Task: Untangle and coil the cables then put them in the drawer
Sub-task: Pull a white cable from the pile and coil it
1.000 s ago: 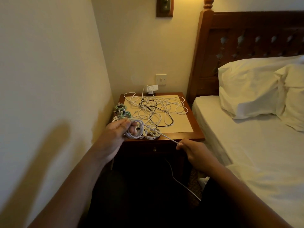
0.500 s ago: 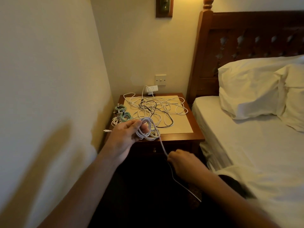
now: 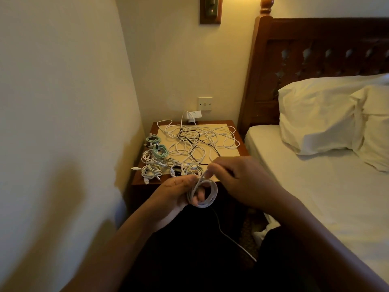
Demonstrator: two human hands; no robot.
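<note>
Ahead, tangled cables (image 3: 200, 142) on nightstand (image 3: 137, 180), coiled bundles (image 3: 156, 153) beside, white cable (image 3: 214, 193) held

The coil (image 3: 203, 193) is white; the tangle (image 3: 202, 142) on the reddish-brown desk (image 3: 139, 179) mixes white with black; two small bundles (image 3: 160, 151) are mint green.

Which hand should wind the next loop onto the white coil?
Right, probably. The right hand pinches the free strand at the top of the coil; the left hand is taken up gripping the coil, fingers through it. The tail hangs loose below.
</note>
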